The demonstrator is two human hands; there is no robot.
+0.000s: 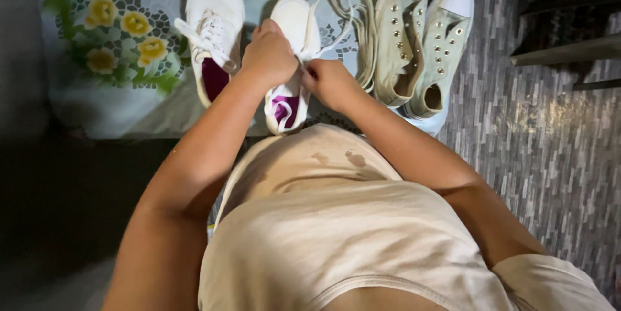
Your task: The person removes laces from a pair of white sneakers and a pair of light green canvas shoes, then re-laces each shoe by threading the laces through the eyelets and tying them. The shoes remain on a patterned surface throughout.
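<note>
A white sneaker with a purple lining [292, 26] lies on a pale flowered cloth [110, 33]. My left hand [267, 55] rests over its lace area, fingers curled down on it. My right hand [330, 81] pinches a white lace [336, 20] that loops up from this shoe toward its toe. The matching white sneaker [213, 13] lies just to the left, laced, with its purple inside showing.
A pair of beige studded sneakers [424, 39] stands to the right, with loose beige laces [367, 33] beside them. More shoe toes show at the cloth's top edge. Grey patterned flooring [550, 155] lies right; dark furniture [569, 39] sits at the upper right.
</note>
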